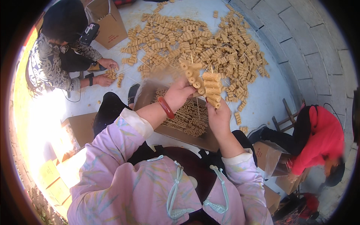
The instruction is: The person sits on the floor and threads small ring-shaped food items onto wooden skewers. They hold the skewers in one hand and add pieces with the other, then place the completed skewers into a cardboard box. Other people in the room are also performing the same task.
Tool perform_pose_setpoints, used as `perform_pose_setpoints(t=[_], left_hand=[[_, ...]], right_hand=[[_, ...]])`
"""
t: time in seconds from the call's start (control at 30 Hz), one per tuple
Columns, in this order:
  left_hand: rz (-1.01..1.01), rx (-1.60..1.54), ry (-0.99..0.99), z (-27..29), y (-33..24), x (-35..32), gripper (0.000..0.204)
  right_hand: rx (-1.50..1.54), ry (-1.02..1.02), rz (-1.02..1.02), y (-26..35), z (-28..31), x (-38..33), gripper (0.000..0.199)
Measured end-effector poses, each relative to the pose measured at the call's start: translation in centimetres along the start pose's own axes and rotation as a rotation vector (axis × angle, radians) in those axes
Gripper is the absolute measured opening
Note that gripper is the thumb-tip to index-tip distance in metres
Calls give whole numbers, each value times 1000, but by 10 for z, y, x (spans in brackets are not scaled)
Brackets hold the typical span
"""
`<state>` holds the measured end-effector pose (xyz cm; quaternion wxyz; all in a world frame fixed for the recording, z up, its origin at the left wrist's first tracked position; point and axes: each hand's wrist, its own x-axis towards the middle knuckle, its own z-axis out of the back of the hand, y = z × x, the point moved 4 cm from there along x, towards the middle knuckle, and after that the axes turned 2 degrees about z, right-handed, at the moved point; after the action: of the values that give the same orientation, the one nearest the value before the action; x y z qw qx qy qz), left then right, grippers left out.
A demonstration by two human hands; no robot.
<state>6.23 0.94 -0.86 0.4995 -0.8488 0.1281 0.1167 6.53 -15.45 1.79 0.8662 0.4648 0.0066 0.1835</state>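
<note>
A person in a pink floral jacket sits over an open cardboard box (210, 140) lined with clear plastic, both hands raised above it. The left hand (179, 93), a red bangle (165, 107) on its wrist, is closed around a skewer of tan rolled pieces (193, 75), its thin stick pointing up and away. The right hand (218, 116) grips from below a second skewer of tan rolls (212, 88), the rolls stacked one above another; the two skewers touch just above the hands. Inside the box, near its far side, lie more finished skewers (189, 120) in rows. Beyond the box a large heap of loose rolls and sticks (195, 41) spreads across a pale sheet (270, 93) on the ground. At far left a second person in a patterned top (47, 65) crouches with both hands on a small pile of rolls. At right a third person in red (318, 138) bends over another carton (268, 157).
</note>
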Motion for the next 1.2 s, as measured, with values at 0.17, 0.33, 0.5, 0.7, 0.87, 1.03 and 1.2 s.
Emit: perform_pose_setpoints(t=[0.17, 0.33, 0.5, 0.7, 0.87, 1.03, 1.2], left_hand=[[1, -263, -71, 1, 6, 3, 45], [26, -269, -70, 6, 4, 4, 47], [-33, -493, 58, 2, -4, 1, 47], [-40, -471, 103, -2, -10, -2, 46], [-19, -400, 58, 0, -6, -2, 44], [-37, -413, -25, 6, -2, 3, 38], [0, -356, -49, 4, 10, 3, 29]], right_hand=[[266, 52, -247, -5, -11, -3, 14], [426, 48, -347, -7, -20, 0, 10], [654, 146, -575, -8, -29, -4, 11], [658, 229, -603, -1, -30, -5, 10], [616, 266, -630, -8, -33, -13, 13], [537, 108, -387, -14, -27, -6, 19], [289, 162, -289, -11, -10, 7, 17]])
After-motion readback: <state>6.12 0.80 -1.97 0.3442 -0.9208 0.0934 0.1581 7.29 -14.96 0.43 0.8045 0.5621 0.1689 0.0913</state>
